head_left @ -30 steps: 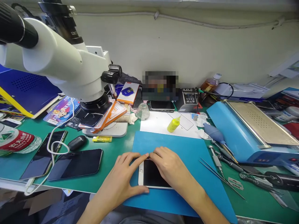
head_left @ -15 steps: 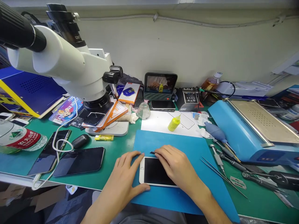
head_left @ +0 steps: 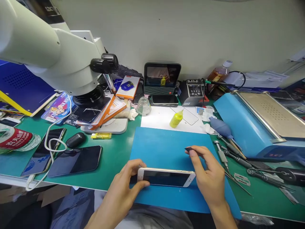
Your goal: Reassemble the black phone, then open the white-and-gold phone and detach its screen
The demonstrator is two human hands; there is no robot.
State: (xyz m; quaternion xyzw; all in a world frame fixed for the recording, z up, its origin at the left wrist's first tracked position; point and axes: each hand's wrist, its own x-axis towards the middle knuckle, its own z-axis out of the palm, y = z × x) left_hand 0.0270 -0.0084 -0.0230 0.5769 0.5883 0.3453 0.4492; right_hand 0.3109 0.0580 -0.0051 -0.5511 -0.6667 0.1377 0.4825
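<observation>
A white smartphone (head_left: 166,177) with a dark screen is tilted up on its long edge above the blue mat (head_left: 157,143). My left hand (head_left: 127,181) grips its home-button end, thumb in front and fingers behind. Above the mat to the right, my right hand (head_left: 209,171) pinches a small black pointed piece (head_left: 188,149), like a pick, between thumb and fingertips. The lower part of this hand is close to the phone's right end. A yellow dropper bottle (head_left: 176,119) stands on white paper behind the mat.
On the left are a microscope (head_left: 78,70), dark phones (head_left: 76,160) with a white cable, and a water bottle (head_left: 16,140). Tweezers (head_left: 238,184), a razor blade (head_left: 242,179) and screwdrivers lie right of the mat, before a blue heating plate machine (head_left: 247,127).
My left hand has tilted the phone up from lying flat. My right hand has moved right, off the phone's top edge, still pinching the black piece. The camera view has shifted.
</observation>
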